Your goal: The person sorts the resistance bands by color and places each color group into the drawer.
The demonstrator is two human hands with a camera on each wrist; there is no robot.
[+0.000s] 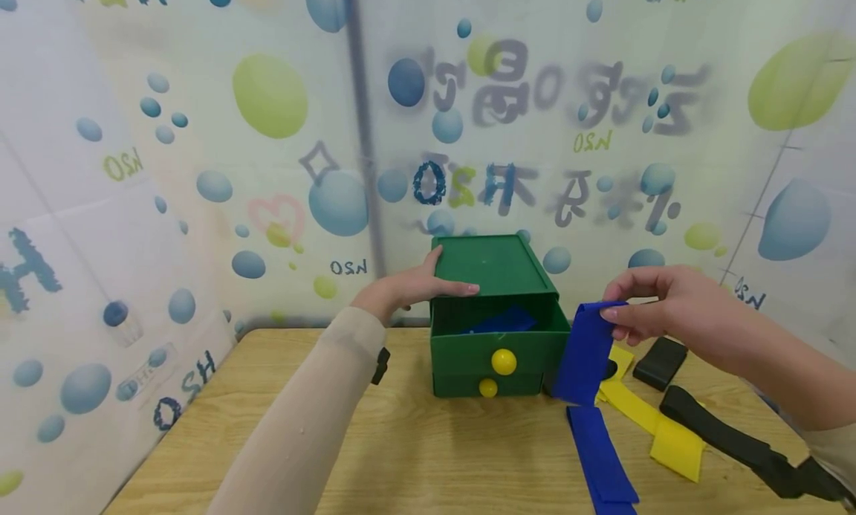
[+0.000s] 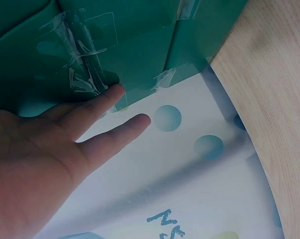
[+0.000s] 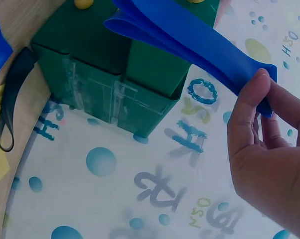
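Note:
A green box with two drawers [image 1: 491, 266] stands on the table, its upper drawer [image 1: 498, 344] pulled out. Inside that drawer lies a blue band [image 1: 504, 320]. My left hand [image 1: 417, 283] rests on the box's top left edge; in the left wrist view its fingers [image 2: 115, 139] are straight, beside the taped green side. To the right of the drawer, my right hand [image 1: 675, 307] pinches one end of a folded blue elastic band [image 1: 583, 359], which hangs down. The right wrist view shows the same blue band [image 3: 205, 47] between thumb and fingers.
Another blue band [image 1: 602, 455] lies on the table in front of the held one. Yellow bands [image 1: 675, 448], a long black band [image 1: 715, 426] and a folded black piece [image 1: 660, 363] lie at the right. A patterned curtain [image 1: 267, 166] hangs behind the table.

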